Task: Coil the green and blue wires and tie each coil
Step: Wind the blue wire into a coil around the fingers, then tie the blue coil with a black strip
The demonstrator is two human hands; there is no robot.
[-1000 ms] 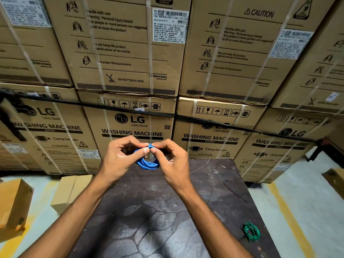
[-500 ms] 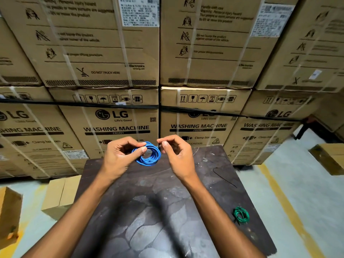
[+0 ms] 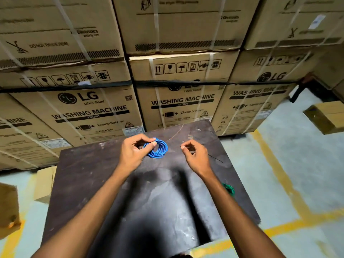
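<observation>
The blue wire [image 3: 158, 148] is wound into a small round coil, held just above the dark table [image 3: 89, 168] near its far edge. My left hand [image 3: 133, 152] pinches the coil's left side between thumb and forefinger. About a hand's width to the right, my right hand [image 3: 195, 155] is off the coil, its fingers loosely curled with nothing visible in them. The green wire coil [image 3: 229, 189] lies on the table's right side, partly hidden behind my right forearm. A thin black tie [image 3: 216, 158] lies on the table just right of my right hand.
Stacked cardboard washing machine boxes [image 3: 93, 112] form a wall right behind the table. Small cardboard boxes sit on the floor at the left [image 3: 43, 183] and far right [image 3: 327, 116]. Yellow floor lines [image 3: 283, 179] run along the right.
My right hand has let go of the blue coil and moved right, away from it. The left hand keeps hold of the coil. The camera has tilted down and to the right.
</observation>
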